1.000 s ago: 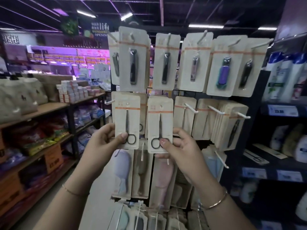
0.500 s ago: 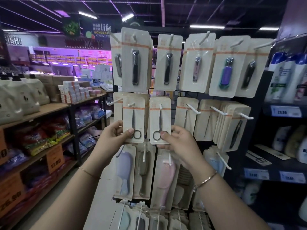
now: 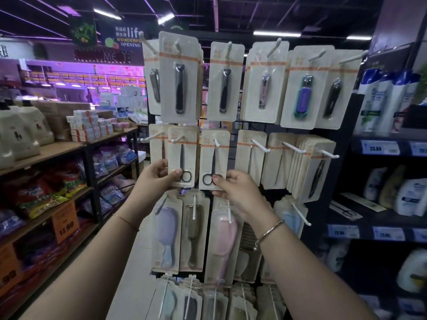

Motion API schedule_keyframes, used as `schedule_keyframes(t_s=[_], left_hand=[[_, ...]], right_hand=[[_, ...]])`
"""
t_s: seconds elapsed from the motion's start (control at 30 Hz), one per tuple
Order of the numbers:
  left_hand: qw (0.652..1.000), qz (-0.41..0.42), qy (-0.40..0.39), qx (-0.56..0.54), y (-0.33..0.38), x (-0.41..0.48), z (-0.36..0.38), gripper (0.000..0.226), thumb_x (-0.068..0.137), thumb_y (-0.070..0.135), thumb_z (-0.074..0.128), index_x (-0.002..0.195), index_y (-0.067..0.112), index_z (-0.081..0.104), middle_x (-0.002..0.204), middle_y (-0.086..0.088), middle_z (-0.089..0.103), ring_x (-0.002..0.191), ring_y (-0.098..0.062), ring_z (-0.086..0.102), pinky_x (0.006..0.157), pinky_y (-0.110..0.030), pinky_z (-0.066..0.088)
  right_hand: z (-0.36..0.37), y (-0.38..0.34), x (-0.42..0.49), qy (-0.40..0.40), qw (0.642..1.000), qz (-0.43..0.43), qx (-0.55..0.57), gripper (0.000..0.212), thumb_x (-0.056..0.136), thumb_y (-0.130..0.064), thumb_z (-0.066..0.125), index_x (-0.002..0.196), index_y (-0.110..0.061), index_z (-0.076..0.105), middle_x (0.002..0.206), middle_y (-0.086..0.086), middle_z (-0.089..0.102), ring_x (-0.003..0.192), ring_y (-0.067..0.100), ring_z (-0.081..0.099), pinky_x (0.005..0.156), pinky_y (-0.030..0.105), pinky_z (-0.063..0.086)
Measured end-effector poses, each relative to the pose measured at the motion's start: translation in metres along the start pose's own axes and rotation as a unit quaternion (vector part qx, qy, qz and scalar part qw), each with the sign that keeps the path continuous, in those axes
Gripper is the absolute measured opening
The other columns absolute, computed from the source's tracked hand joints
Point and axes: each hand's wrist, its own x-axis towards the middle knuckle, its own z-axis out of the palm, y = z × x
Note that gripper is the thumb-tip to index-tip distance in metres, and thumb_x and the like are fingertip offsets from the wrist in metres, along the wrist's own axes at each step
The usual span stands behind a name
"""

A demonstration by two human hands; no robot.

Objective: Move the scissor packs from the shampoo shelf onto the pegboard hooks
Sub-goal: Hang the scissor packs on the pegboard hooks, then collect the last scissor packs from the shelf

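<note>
Two cream scissor packs hang side by side in the pegboard's second row, each with a white hook through its top hole. My left hand point(image 3: 159, 177) pinches the lower left corner of the left scissor pack point(image 3: 184, 153), thumb on the scissor rings. My right hand point(image 3: 235, 190) grips the bottom of the right scissor pack point(image 3: 216, 155), thumb on its rings. Two more scissor packs point(image 3: 346, 212) lie flat on the dark shampoo shelf point(image 3: 374, 219) at the right.
Nail-clipper packs point(image 3: 225, 82) fill the top row, brush and comb packs point(image 3: 166, 232) the rows below. White hooks point(image 3: 260, 145) stick out toward me. Shampoo bottles point(image 3: 379, 100) stand on the right shelves. Wooden shelves with snack bags point(image 3: 44, 197) line the left aisle.
Both packs moved up and back onto the second-row hooks; a second ago I held them lower, off the hooks. My hands stay on their bottom edges.
</note>
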Motion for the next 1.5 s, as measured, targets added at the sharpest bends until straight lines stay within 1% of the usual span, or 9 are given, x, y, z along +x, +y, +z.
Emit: schedule_keyframes(t_s=[0.1,0.17,0.33,0.57,0.73,0.9,1.1,1.23,1.5], left_hand=[[1.000,-0.010,0.006,0.017,0.001,-0.005,-0.003,0.019,0.085,0.019,0.069,0.097,0.006,0.063,0.084,-0.014,0.069,0.088,-0.030,0.067,0.092,-0.055,0.053],[0.995,-0.006,0.028,0.096,0.000,-0.010,-0.005,0.028,0.082,0.025,0.072,0.101,0.008,0.061,0.092,-0.018,0.069,0.089,-0.032,0.069,0.083,-0.047,0.058],[0.921,0.083,0.129,0.358,0.013,-0.037,-0.001,0.026,0.083,0.027,0.069,0.103,0.015,0.057,0.090,-0.002,0.064,0.079,-0.018,0.062,0.066,-0.031,0.054],[0.897,0.165,-0.003,0.410,0.040,-0.067,0.074,0.019,0.084,0.030,0.064,0.098,0.016,0.064,0.085,0.001,0.064,0.083,-0.022,0.062,0.069,-0.030,0.044],[0.882,0.209,-0.112,0.408,0.040,-0.079,0.159,0.025,0.087,0.037,0.058,0.106,0.022,0.064,0.101,0.001,0.066,0.093,-0.017,0.062,0.070,-0.027,0.040],[0.870,0.229,-0.209,0.383,0.026,-0.086,0.251,0.028,0.087,0.041,0.057,0.105,0.020,0.061,0.102,-0.002,0.066,0.093,-0.019,0.062,0.076,-0.029,0.046],[0.887,0.186,-0.244,0.345,0.003,-0.080,0.367,0.021,0.083,0.035,0.061,0.096,0.019,0.063,0.087,0.002,0.062,0.089,-0.018,0.063,0.065,-0.023,0.035],[0.901,0.125,-0.236,0.343,-0.017,-0.063,0.440,0.027,0.086,0.035,0.059,0.105,0.016,0.064,0.101,0.000,0.063,0.091,-0.015,0.061,0.069,-0.025,0.043],[0.932,0.029,-0.120,0.341,-0.058,-0.013,0.525,0.015,0.082,0.028,0.062,0.085,0.015,0.068,0.084,-0.003,0.071,0.082,-0.020,0.066,0.072,-0.034,0.053]], right_hand=[[-0.003,-0.002,-0.005,0.000,1.000,0.003,-0.019,0.020,0.087,-0.014,0.067,0.089,0.005,0.060,0.089,0.013,0.065,0.086,0.017,0.063,0.083,0.034,0.059],[-0.009,-0.004,-0.011,0.009,0.998,0.006,-0.060,0.014,0.084,-0.019,0.070,0.093,-0.010,0.062,0.095,0.008,0.070,0.090,0.020,0.068,0.087,0.035,0.057],[-0.034,-0.011,-0.034,0.075,0.967,-0.065,-0.233,0.025,0.083,-0.026,0.069,0.108,-0.021,0.065,0.099,-0.004,0.069,0.083,0.006,0.064,0.072,0.020,0.052],[-0.092,-0.023,-0.088,0.149,0.909,-0.137,-0.364,0.015,0.085,-0.019,0.066,0.099,-0.019,0.070,0.091,-0.003,0.066,0.081,0.010,0.060,0.072,0.018,0.047],[-0.160,-0.024,-0.121,0.153,0.829,-0.114,-0.525,0.018,0.087,-0.024,0.063,0.102,-0.016,0.069,0.098,0.002,0.063,0.092,0.016,0.060,0.082,0.026,0.047],[-0.236,-0.022,-0.140,0.159,0.802,-0.044,-0.574,0.022,0.089,-0.024,0.060,0.109,-0.017,0.066,0.103,-0.005,0.061,0.103,0.013,0.057,0.080,0.018,0.039],[-0.346,0.001,-0.138,0.164,0.799,0.010,-0.578,0.022,0.089,-0.028,0.062,0.109,-0.019,0.063,0.103,-0.002,0.060,0.098,0.014,0.056,0.080,0.024,0.044],[-0.425,0.024,-0.114,0.161,0.804,0.020,-0.572,0.017,0.086,-0.025,0.065,0.101,-0.018,0.067,0.095,-0.001,0.062,0.092,0.015,0.058,0.078,0.027,0.046],[-0.521,0.067,-0.035,0.103,0.848,0.022,-0.520,0.014,0.085,-0.019,0.066,0.095,-0.011,0.069,0.086,0.000,0.062,0.082,0.015,0.060,0.078,0.031,0.051]])
